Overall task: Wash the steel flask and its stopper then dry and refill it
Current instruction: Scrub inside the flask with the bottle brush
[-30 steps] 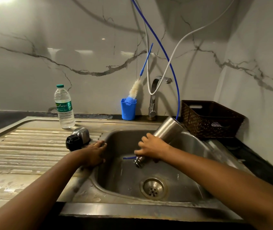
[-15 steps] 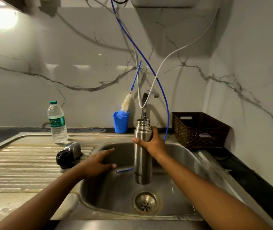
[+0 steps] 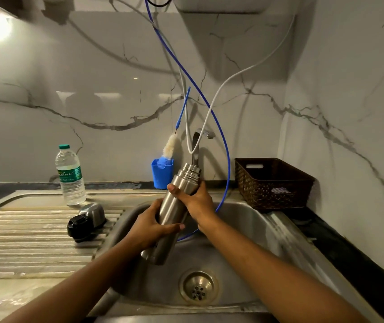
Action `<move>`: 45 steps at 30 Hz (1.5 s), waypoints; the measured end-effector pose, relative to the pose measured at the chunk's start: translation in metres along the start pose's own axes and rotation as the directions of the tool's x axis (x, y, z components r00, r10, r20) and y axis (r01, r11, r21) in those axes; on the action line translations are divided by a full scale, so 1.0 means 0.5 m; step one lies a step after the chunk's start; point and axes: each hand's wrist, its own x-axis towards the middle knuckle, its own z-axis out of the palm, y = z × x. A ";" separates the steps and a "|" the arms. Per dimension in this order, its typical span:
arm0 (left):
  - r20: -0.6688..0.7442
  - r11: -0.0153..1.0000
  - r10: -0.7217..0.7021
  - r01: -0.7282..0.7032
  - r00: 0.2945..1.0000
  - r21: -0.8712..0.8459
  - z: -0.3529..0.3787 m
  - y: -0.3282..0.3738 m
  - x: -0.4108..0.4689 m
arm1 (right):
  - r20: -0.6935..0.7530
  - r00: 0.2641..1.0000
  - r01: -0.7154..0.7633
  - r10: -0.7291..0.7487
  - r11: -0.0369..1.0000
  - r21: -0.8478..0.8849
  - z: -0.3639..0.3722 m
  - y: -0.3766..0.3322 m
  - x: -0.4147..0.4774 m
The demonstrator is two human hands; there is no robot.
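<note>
At centre-left, the black stopper (image 3: 79,229) is being supported by the draining board (image 3: 23,229). Mid-frame, above the sink (image 3: 244,231), the shiny, uncapped, tilted steel flask (image 3: 173,209) is being gripped low by the left hand (image 3: 150,229) and near its threaded neck by the right hand (image 3: 195,201).

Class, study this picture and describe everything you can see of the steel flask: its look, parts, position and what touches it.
The flask is a slim cylinder of shiny brushed steel with a narrower, ridged neck, and its mouth carries no stopper. It is tilted, neck up and leaning towards the tap, with its base low over the sink. The right hand grips it just below the neck, and the left hand wraps round its middle.
</note>
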 end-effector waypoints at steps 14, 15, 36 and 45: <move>-0.179 0.949 -0.131 0.071 0.975 -0.307 -0.114 -0.019 0.016 | 0.207 0.958 0.261 -0.200 0.906 -0.332 0.014 -0.036 0.085; -0.171 0.921 -0.189 0.114 0.967 -0.373 -0.126 -0.027 0.020 | 0.226 0.940 0.339 -0.257 0.795 -0.504 0.021 -0.045 0.120; -0.134 0.720 -0.348 0.173 0.928 -0.672 -0.161 -0.082 0.065 | 0.502 0.854 0.253 -0.137 -0.735 -0.630 0.096 -0.248 0.486; -0.128 0.776 -0.309 0.172 0.943 -0.606 -0.160 -0.082 0.058 | 0.697 0.698 0.222 -0.160 -0.878 -0.424 0.109 -0.223 0.501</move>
